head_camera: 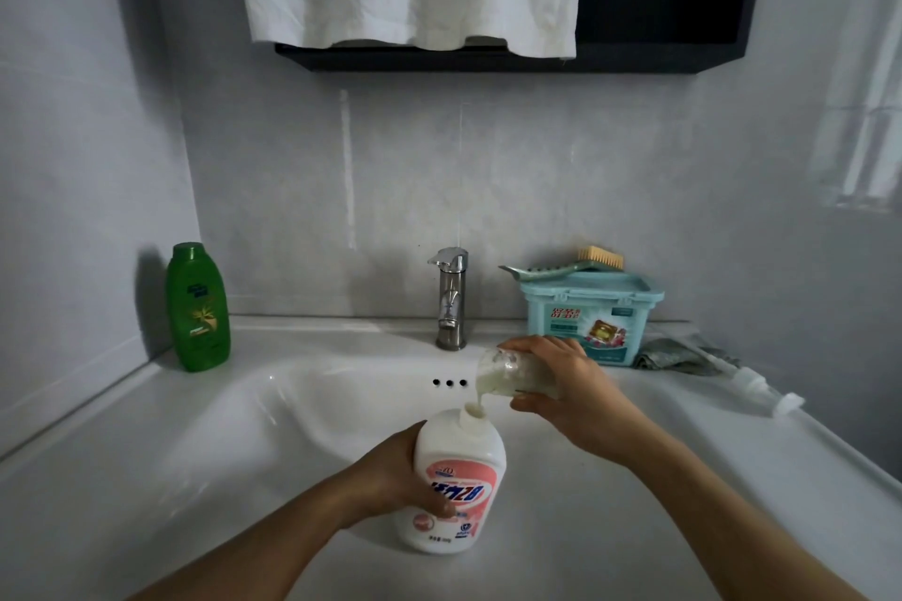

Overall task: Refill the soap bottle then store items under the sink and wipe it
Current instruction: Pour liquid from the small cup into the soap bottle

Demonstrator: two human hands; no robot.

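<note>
Soap bottle, uncapped, upright at 6 o'clock of the sink, gripped by left hand; right hand, at 1 o'clock, clasps tilted clear container pouring white soap into its neck.

Basin left of hands open. Green bottle blocks back-left ledge, faucet centre-back; box, rag, pump crowd right ledge.
</note>
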